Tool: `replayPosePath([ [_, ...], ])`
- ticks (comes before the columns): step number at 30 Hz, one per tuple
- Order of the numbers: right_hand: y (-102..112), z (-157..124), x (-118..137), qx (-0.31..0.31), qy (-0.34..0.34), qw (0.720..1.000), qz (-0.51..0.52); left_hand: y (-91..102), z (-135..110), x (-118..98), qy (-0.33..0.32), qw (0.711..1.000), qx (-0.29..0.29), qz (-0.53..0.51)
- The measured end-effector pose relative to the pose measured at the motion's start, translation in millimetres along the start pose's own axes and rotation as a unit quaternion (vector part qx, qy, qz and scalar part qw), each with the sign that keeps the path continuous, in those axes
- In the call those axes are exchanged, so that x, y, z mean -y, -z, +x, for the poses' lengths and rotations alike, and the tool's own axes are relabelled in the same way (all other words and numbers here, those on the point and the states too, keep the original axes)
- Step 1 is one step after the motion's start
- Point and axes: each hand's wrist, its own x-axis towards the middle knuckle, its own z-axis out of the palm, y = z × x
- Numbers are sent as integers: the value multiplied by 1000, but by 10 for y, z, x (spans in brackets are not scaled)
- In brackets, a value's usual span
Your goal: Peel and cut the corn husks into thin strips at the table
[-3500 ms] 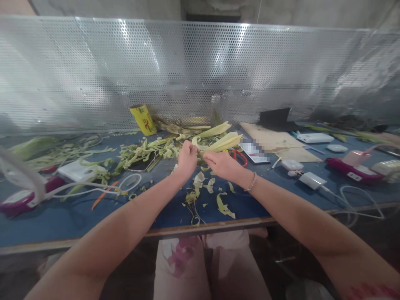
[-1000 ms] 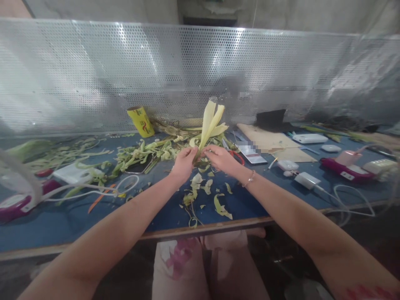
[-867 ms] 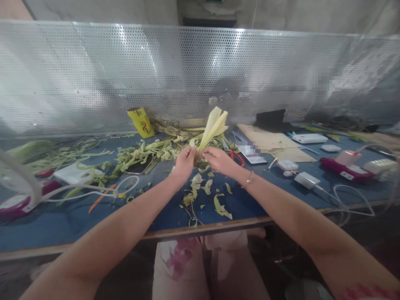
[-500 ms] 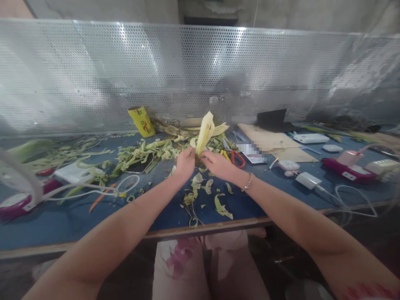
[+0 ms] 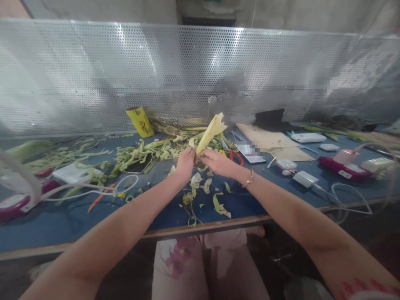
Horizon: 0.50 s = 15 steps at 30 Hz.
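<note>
Left hand (image 5: pixel 186 162) and right hand (image 5: pixel 216 162) pinch the pale husk bundle (image 5: pixel 211 131) at its base, above the counter (image 5: pixel 245 207); tips point up and away, grip presumably low to gather the layers.

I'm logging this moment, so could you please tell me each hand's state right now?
Left hand: closed, holding the long, pale yellow leafy husk by its base.
Right hand: curled at that base; whether closed on it cannot be told.
</note>
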Motion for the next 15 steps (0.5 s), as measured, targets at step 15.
replayPosePath([
  [15, 615, 17, -748, -54, -261, 887, -377, 76, 43, -158, 151, 985, -50, -72],
])
